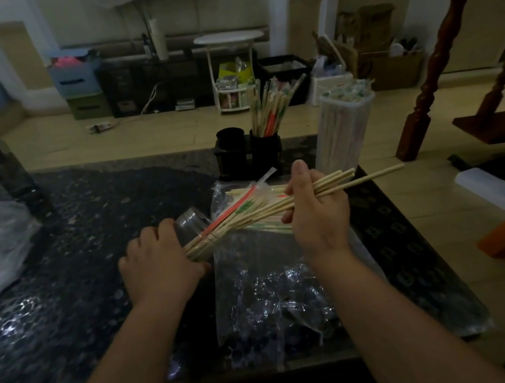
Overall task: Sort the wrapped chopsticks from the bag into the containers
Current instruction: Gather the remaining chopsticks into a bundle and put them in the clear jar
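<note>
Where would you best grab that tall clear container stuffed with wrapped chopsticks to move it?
Probably take the clear container around its mid wall, coming from its right side. It stands upright. The wrapped chopsticks fill its open top, which rules out a grip from above, and the black holder stands close on its left.

no text, number or brand could be read. the green print on the chopsticks (245, 206) was too blurred to make out, and so was whatever stood on the yellow-green packet (230, 71) on the far rack.
</note>
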